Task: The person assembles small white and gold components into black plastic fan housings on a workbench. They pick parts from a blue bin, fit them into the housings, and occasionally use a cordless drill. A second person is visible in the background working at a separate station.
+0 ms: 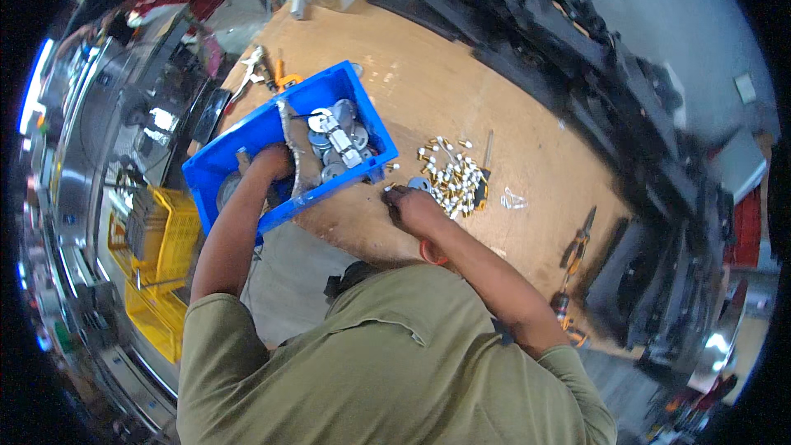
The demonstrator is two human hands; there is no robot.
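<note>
Left hand [276, 165] dips into the glossy blue plastic bin [325, 91], ragged brown divider [305, 171] alongside; right hand [414, 209] nears white-and-brass fittings [457, 183], wooden bench [535, 148] beneath; whether fingers [393, 196] clamp anything, can't tell!

No legible text anywhere.

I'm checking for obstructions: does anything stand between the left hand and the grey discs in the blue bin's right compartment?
Yes: the brown divider in the blue bin stands between the left hand, in the left compartment, and those grey discs. A white part also lies over some discs.
</note>
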